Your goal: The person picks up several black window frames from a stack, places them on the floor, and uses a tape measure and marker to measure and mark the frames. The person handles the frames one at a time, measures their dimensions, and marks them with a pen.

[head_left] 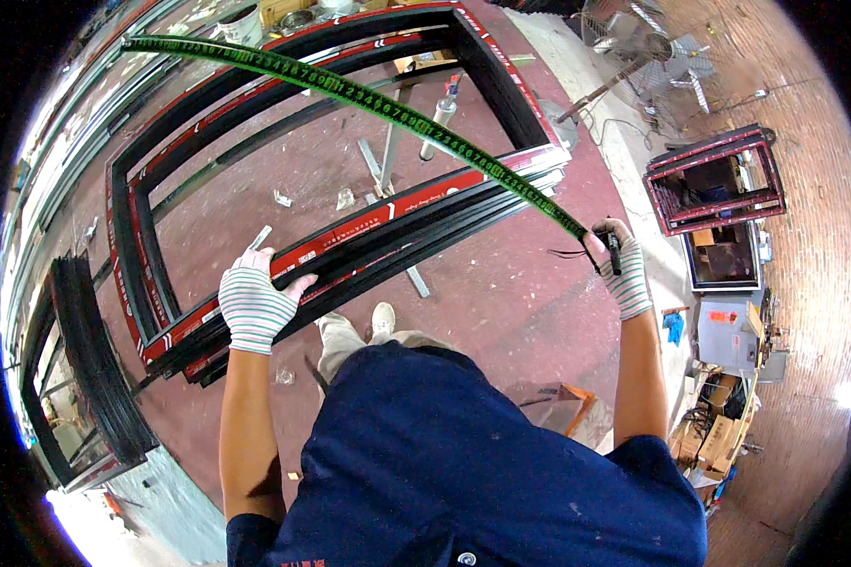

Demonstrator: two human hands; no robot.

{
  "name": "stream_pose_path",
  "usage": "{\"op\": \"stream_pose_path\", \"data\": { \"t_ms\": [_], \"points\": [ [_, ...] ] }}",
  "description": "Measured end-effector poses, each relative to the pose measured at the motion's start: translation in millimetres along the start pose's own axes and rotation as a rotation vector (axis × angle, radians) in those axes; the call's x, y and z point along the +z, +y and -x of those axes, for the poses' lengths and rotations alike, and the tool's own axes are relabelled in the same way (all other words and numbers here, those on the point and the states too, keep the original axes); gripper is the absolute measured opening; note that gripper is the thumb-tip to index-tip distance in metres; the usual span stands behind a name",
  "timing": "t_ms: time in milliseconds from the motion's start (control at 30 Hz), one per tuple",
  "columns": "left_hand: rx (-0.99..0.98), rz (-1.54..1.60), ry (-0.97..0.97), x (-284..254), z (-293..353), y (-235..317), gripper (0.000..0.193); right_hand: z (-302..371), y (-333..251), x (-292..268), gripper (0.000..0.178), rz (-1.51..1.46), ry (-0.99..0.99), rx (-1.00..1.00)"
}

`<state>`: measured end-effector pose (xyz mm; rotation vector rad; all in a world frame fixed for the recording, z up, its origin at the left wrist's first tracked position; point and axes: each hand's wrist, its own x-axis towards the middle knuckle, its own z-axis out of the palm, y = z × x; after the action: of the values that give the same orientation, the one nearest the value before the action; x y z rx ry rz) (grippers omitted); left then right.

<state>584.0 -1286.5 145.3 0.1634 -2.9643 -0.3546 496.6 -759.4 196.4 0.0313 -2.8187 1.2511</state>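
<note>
My left hand (260,299), in a white glove with green stripes, is closed over the near bar of a stack of black window frames (359,231) faced with red film. In my right hand (620,265), gloved alike, is a tape measure (611,253) with a dark case and a strap. Its long green blade (388,111) is pulled out and arches over the stack from my right hand toward the far left. The blade's free end hangs in the air beyond the stack's far left side. Through the opening a sealant tube (440,123) and metal stand legs (385,151) show.
More black frames (95,359) stand at the left. On the right, smaller red-and-black frames (719,184) lean near a grey box (726,333) and a cluttered shelf (723,435). A pedestal fan (638,47) stands at the back right. Scraps lie on the reddish floor (501,302).
</note>
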Motion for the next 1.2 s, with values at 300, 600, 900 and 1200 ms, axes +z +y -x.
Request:
{"op": "stream_pose_path", "data": {
  "t_ms": [300, 600, 900, 1200],
  "points": [
    [-0.035, -0.058, -0.005, -4, 2, 7, 0.07, 39, 15, -2, 0.022, 0.055, 0.027, 0.023],
    [-0.037, -0.058, 0.037, 3, 3, 4, 0.074, 65, 7, 7, 0.022, 0.056, -0.001, 0.096],
    [-0.047, -0.055, 0.004, -4, 4, 7, 0.07, 79, -26, 33, 0.024, -0.005, -0.127, 0.215],
    [0.264, 0.78, 0.103, -38, 50, 77, 0.061, 95, -59, 116, 0.022, -0.218, -0.276, 0.069]
  ]
}}
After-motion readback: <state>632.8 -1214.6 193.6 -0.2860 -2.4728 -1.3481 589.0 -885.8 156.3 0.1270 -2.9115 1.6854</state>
